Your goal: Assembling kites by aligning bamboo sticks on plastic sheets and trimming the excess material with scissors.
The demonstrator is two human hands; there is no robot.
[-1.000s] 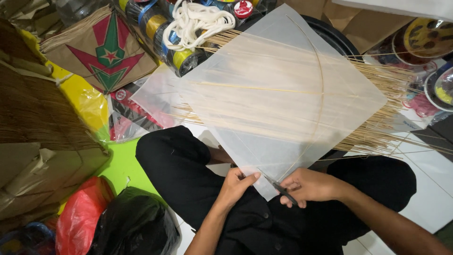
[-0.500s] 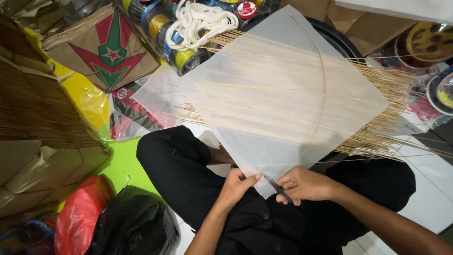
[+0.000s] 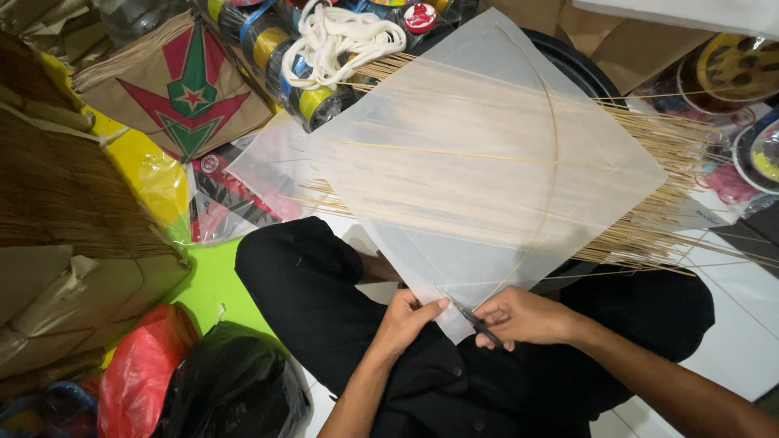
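A white translucent diamond-shaped paper kite [image 3: 487, 162] with thin bamboo spars lies over my lap. My left hand [image 3: 410, 318] pinches the kite's near bottom corner. My right hand [image 3: 523, 316] grips a small dark scissors-like tool [image 3: 477, 320] whose tip meets that same corner edge. Under the kite lies a bundle of thin bamboo sticks [image 3: 649, 219]. My legs in black trousers [image 3: 308, 284] are crossed below.
A brown paper kite with a red and green star pattern [image 3: 182, 89] lies at upper left. Spools of thread and white cord [image 3: 341, 36] sit behind. Red [image 3: 138, 373] and black [image 3: 231, 389] plastic bags lie lower left. A brown straw bundle [image 3: 65, 186] lies left.
Both hands have shifted slightly along the kite's bottom corner; the kite and everything else stay in place.
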